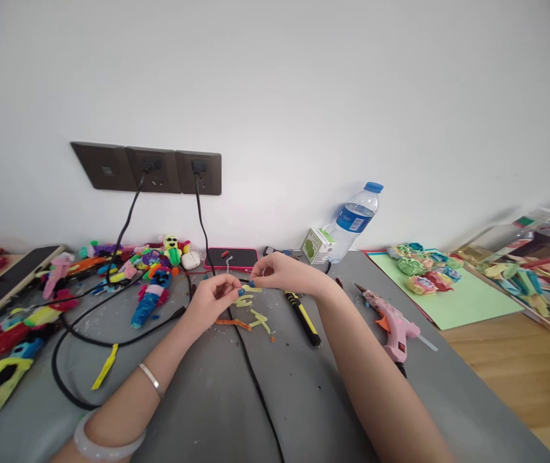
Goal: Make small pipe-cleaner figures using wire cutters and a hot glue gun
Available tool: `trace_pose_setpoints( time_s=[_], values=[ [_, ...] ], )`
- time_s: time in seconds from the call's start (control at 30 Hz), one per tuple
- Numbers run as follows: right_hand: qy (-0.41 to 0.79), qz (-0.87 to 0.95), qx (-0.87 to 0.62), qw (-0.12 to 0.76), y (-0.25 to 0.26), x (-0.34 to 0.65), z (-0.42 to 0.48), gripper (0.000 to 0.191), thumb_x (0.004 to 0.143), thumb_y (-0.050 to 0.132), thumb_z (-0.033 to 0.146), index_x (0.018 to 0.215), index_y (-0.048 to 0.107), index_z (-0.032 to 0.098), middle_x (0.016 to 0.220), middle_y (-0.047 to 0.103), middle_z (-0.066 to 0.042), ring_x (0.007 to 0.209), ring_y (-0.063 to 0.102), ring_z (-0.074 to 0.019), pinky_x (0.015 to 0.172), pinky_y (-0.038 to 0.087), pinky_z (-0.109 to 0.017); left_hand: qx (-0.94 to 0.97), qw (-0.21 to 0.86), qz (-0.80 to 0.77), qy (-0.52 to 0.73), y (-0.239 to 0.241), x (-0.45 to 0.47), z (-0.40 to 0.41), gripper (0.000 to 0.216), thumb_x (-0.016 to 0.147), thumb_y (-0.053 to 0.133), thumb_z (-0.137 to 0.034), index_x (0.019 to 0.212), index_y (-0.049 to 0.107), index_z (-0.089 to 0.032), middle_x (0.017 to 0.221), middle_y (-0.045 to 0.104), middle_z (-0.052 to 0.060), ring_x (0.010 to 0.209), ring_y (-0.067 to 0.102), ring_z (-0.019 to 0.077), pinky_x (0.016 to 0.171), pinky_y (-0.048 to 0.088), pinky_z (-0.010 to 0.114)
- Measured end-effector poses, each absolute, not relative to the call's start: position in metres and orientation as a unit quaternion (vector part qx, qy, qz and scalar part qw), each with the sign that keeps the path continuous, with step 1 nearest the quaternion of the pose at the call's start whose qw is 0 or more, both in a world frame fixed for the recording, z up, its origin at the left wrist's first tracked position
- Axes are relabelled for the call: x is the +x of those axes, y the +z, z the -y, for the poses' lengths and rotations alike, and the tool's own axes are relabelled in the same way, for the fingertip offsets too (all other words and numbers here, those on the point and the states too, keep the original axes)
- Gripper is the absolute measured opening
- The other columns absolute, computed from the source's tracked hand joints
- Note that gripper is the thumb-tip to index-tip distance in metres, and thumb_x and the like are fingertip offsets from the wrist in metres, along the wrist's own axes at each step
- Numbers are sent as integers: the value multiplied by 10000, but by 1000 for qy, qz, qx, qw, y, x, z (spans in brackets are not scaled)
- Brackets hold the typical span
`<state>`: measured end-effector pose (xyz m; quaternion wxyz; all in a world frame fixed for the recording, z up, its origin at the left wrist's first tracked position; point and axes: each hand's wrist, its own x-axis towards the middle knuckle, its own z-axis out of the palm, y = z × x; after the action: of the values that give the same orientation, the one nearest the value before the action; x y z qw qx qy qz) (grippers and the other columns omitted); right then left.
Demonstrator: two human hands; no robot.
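My left hand (213, 299) and my right hand (282, 272) meet over the grey mat (304, 411), fingertips pinched together on a small yellow-green strip (250, 289). Both hands are closed in a pinch, with blue-painted nails showing. Below them lie several loose yellow-green strips (258, 319) and an orange strip (232, 323). A yellow-and-black tool (304, 317) lies just right of the strips. A pink glue gun (393, 323) rests further right, apart from my right forearm.
Black cables (250, 373) run from wall sockets (154, 170) across the mat. Colourful fuzzy figures (152, 273) crowd the left. A dark phone (231, 258), water bottle (354, 222) and small green carton (317, 245) stand by the wall. Paper flowers (424, 267) sit on green paper (468, 302).
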<state>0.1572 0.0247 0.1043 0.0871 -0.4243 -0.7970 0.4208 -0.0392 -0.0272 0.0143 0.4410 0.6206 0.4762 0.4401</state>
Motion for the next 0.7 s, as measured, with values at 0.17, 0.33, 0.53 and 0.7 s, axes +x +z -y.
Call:
trace_pose_setpoints(
  time_s=[0.17, 0.33, 0.53, 0.7],
  values=[
    [421, 798, -423, 88, 103, 157, -25, 158, 732, 614, 287, 773, 679, 150, 698, 557, 16, 593, 395, -100, 539, 302, -238, 619, 440, -477, 442, 15, -39, 28, 152, 805, 607, -313, 798, 604, -162, 615, 355, -52, 577, 352, 106, 556, 302, 221],
    [424, 795, -424, 91, 104, 157, -24, 160, 737, 615, 285, 782, 683, 148, 715, 580, 9, 608, 419, -105, 554, 320, -241, 619, 439, -479, 441, 17, -38, 28, 160, 801, 605, -318, 795, 603, -159, 614, 350, -53, 574, 345, 104, 553, 297, 218],
    [421, 799, -418, 99, 106, 159, -24, 177, 745, 626, 297, 816, 694, 149, 760, 604, 2, 636, 449, -112, 572, 343, -242, 619, 441, -478, 441, 15, -39, 27, 156, 799, 608, -318, 800, 603, -162, 614, 350, -53, 575, 343, 105, 554, 291, 221],
    [418, 801, -418, 95, 105, 158, -24, 158, 735, 618, 282, 790, 691, 154, 740, 604, 0, 626, 443, -113, 566, 330, -240, 621, 440, -479, 438, 15, -39, 27, 156, 805, 600, -317, 801, 603, -161, 616, 352, -50, 574, 346, 105, 554, 294, 222]
  ],
)
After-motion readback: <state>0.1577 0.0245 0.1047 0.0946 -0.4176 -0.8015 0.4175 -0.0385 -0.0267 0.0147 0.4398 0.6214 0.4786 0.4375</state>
